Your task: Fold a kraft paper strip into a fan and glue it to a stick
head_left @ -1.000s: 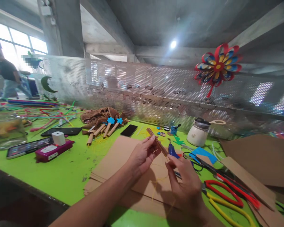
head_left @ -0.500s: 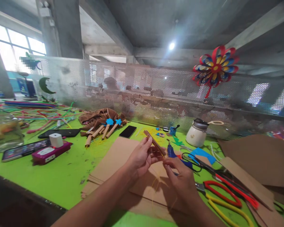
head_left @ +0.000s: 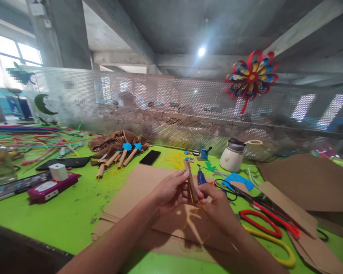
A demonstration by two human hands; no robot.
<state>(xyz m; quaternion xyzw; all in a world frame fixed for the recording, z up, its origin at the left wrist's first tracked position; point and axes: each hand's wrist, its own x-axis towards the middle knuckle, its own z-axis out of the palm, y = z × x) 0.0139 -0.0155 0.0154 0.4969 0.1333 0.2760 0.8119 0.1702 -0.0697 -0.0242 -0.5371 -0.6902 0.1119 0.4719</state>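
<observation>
A narrow, folded bundle of brown paper (head_left: pixel 190 179) stands nearly upright between my hands. Fingers and thumb of my left hand (head_left: pixel 170 191) are closed around its left side. My right hand (head_left: pixel 217 201) pinches the bundle's lower end, where yellow string (head_left: pixel 201 206) hangs out. Loose strands of the string dangle over a stack of brown paper sheets (head_left: pixel 134 194) under my hands. Just behind my right fingers lies a blue glue gun (head_left: pixel 200 177), partly hidden.
Scissors with red handles (head_left: pixel 260 224), yellow handles (head_left: pixel 286 249) and blue paper (head_left: pixel 240 181) lie right. A white jar (head_left: pixel 231 159) stands behind. Paper fans (head_left: pixel 121 154), a phone (head_left: pixel 150 157) and a purple power strip (head_left: pixel 53 188) are left. A perforated screen (head_left: pixel 165 106) borders the green table.
The folded paper has turned from a slant to nearly upright. My right fingers have moved up onto its lower end. The whole view has shifted slightly.
</observation>
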